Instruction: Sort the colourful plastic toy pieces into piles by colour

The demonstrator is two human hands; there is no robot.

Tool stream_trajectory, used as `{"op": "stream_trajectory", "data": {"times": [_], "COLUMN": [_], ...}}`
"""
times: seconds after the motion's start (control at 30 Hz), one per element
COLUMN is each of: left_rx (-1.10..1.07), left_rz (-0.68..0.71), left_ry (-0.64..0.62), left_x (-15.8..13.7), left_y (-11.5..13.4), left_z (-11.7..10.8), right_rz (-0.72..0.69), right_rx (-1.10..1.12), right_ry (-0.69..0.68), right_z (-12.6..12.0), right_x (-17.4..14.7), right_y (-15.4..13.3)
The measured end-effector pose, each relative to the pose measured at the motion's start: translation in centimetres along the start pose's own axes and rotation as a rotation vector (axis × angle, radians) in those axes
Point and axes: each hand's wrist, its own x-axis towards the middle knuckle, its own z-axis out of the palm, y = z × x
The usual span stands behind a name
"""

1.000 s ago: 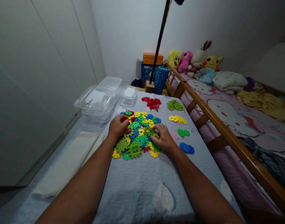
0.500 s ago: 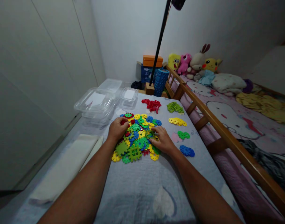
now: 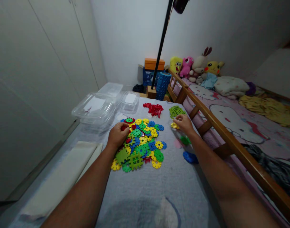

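Note:
A mixed heap of interlocking plastic building pieces [image 3: 142, 142] lies on the cloth, with notched discs in yellow, blue and green and lime square grids. My left hand [image 3: 117, 135] rests at the heap's left side, its fingers curled around a red building piece [image 3: 124, 128]. Away to the right, my right hand [image 3: 184, 124] is over the yellow discs [image 3: 174, 125], just in front of the lime grid pieces [image 3: 176, 111]. Its fingertips are drawn together; what they hold, if anything, I cannot make out. Below the right wrist lie green discs [image 3: 185, 140] and blue discs [image 3: 190, 157].
Red pieces [image 3: 154, 109] form a group at the back. Clear plastic boxes [image 3: 93, 109] with lids stand at the left, near a folded white cloth [image 3: 61, 177]. A wooden bed rail [image 3: 221, 133] runs along the right. A black pole [image 3: 162, 41] rises behind the table.
My right hand has left the heap and moved right and away from me, to the yellow and lime groups. My left hand stays at the heap's left side.

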Motion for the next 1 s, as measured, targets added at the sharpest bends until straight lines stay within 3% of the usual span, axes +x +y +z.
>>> {"op": "stream_trajectory", "data": {"times": [0.23, 0.57, 0.8, 1.0], "left_rx": [0.007, 0.001, 0.01, 0.006], "left_rz": [-0.003, 0.002, 0.005, -0.002], "left_ry": [-0.003, 0.001, -0.008, -0.006], "left_x": [0.1, 0.0, 0.1, 0.0], "left_y": [-0.2, -0.1, -0.2, -0.1], "left_z": [0.0, -0.1, -0.1, -0.1], "right_rz": [0.184, 0.261, 0.257, 0.318], "right_rx": [-0.114, -0.207, -0.03, 0.125], "right_ry": [0.102, 0.124, 0.175, 0.194], "right_z": [1.1, 2.7, 3.0, 1.6], "right_x": [5.1, 8.5, 9.2, 7.5], "right_y": [3.7, 5.1, 5.1, 3.5]}}
